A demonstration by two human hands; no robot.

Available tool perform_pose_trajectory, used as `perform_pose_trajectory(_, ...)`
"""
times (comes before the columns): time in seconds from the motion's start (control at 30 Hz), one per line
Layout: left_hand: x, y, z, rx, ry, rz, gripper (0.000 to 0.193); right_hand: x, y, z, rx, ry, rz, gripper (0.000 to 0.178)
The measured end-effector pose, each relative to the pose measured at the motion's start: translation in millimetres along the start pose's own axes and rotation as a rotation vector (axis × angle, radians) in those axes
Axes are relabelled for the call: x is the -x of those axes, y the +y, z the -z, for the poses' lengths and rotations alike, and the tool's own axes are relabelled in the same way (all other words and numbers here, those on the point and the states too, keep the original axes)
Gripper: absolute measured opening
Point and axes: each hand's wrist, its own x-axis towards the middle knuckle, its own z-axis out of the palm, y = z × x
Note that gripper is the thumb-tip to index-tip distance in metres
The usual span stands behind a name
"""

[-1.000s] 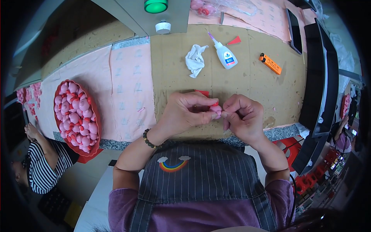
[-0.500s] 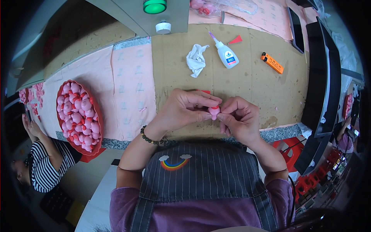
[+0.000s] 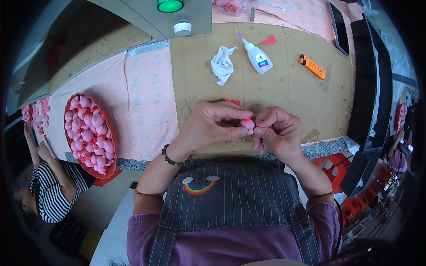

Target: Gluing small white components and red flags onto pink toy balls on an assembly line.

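Between the thumb and fingers of my left hand is a small round pink figure with a red piece on top. My right hand is closed in a pinch at the figure's right side, its fingertips at or very near the pink surface. Whatever those fingertips hold, if anything, is too small and covered to make out. Just beyond my left fingers lies a flat red piece, partly hidden by the hand.
A white glue bottle, crumpled white cloth, red cap and orange lighter lie on the cardboard. At left stands a red tray of similar pink figures. A co-worker in stripes sits at far left.
My right fingers have drawn slightly right from the pink figure and pinch at its edge. The figure has turned a little in my left hand. The whole view has shifted slightly.
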Motion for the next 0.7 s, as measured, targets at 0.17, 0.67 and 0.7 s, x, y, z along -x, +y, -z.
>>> perform_pose_trajectory(0.17, 0.1, 1.0, 1.0, 0.017, 0.015, 0.046, 0.03, 0.4, 1.2, -0.1, -0.053, 0.0, -0.022, 0.009)
perform_pose_trajectory(0.67, 0.2, -2.9, -1.4, -0.065, 0.0, 0.043, 0.032, 3.9, 2.4, -4.1, 0.059, 0.036, -0.023, 0.011)
perform_pose_trajectory(0.7, 0.6, -2.7, -1.8, -0.049, 0.01, 0.044, 0.033, 3.6, 2.4, -4.2, 0.068, 0.035, -0.029, 0.011)
